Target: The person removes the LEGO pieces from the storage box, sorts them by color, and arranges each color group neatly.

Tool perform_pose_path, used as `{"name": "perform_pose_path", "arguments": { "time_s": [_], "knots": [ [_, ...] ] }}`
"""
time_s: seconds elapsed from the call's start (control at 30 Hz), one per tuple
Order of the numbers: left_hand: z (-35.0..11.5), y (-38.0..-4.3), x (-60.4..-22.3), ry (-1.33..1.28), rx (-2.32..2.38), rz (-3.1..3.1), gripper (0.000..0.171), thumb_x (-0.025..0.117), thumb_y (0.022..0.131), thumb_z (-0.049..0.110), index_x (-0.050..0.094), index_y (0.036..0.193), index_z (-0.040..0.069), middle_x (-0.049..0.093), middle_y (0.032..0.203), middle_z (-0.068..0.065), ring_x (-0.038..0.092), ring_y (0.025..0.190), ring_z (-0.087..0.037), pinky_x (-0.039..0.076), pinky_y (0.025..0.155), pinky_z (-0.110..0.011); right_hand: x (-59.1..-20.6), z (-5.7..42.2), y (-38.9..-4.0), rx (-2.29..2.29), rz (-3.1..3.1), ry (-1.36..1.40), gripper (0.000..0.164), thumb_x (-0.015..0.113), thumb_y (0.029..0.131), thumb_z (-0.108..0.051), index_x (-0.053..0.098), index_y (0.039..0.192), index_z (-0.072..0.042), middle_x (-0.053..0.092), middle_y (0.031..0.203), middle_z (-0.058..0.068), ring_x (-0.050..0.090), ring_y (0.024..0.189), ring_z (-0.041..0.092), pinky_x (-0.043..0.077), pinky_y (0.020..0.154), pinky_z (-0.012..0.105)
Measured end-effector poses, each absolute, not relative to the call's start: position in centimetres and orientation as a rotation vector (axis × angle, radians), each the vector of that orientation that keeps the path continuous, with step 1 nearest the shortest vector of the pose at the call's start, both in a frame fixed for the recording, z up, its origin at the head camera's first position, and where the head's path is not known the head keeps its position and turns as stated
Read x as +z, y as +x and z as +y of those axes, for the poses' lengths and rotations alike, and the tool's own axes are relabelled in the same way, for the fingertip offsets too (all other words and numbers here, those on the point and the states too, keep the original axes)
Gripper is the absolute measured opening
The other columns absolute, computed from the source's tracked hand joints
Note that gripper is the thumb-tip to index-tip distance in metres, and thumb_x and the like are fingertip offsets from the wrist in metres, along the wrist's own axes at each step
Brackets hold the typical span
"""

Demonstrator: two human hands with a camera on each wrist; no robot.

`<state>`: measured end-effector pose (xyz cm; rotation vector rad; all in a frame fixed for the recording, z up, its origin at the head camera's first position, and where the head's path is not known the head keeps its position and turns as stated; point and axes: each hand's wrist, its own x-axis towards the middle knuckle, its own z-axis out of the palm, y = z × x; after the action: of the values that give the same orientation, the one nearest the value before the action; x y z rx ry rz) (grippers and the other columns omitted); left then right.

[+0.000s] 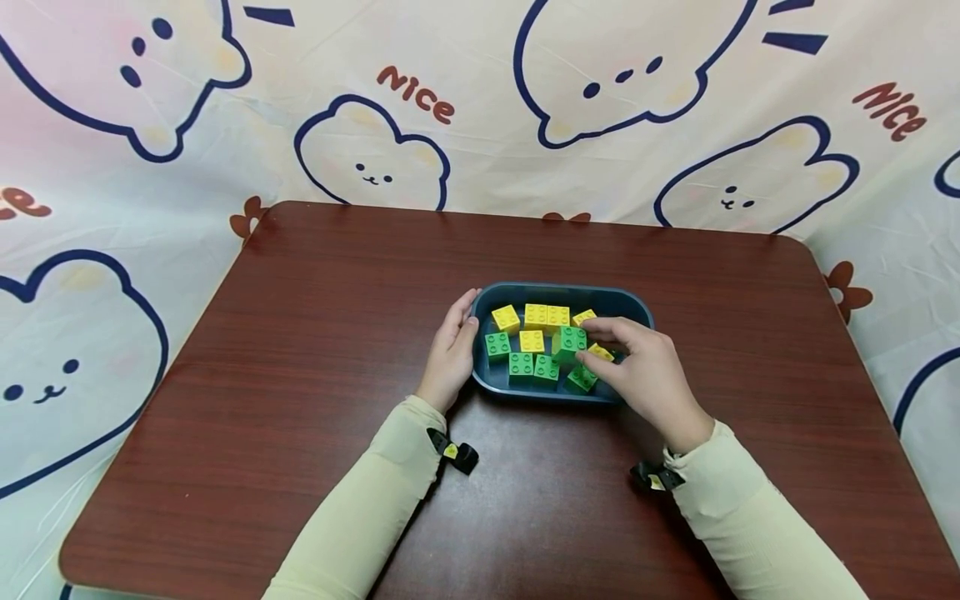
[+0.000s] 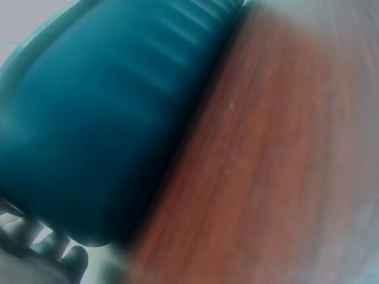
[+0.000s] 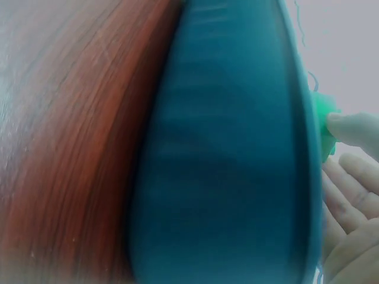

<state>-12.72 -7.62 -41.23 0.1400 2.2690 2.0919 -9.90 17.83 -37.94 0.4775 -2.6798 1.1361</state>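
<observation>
A dark blue tray (image 1: 558, 398) with rounded ends holds several yellow and green toy building bricks. My right hand (image 1: 651, 371) reaches over its right end and pinches a green brick (image 1: 572, 340) between thumb and fingers. In the right wrist view, that green brick (image 3: 324, 124) shows above the rim, under the thumb. My left hand (image 1: 447, 350) rests against the outside of the tray's left end, its fingers fairly straight. Some of its fingertips (image 2: 74, 260) touch or nearly touch the tray (image 2: 95, 142) in the left wrist view. The raised brick partly hides those beneath it.
The tray stands on a brown wood-grain table (image 1: 322, 333). Yellow bricks (image 1: 536, 316) lie mostly along the far side, green bricks (image 1: 521, 365) mostly along the near side. A printed cloth (image 1: 480, 50) with bear outlines hangs behind and beside the table.
</observation>
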Motion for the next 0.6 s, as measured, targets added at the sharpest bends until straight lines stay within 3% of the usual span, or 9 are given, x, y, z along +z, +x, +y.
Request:
{"name": "perform_pose_path", "arguments": {
  "time_s": [0.6],
  "knots": [
    [-7.6, -13.2, -41.3, 0.117, 2.117, 2.246, 0.044, 0.032, 0.102, 0.013, 0.030, 0.146, 0.014, 0.033, 0.147, 0.002, 0.027, 0.135, -0.009, 0.024, 0.109, -0.034, -37.0, 16.7, -7.4, 1.211, -2.654, 0.504, 0.037, 0.076, 0.077, -0.029, 0.067, 0.111, -0.019, 0.066, 0.105, -0.007, 0.065, 0.092, 0.012, 0.053, 0.076, 0.030]
  ]
}}
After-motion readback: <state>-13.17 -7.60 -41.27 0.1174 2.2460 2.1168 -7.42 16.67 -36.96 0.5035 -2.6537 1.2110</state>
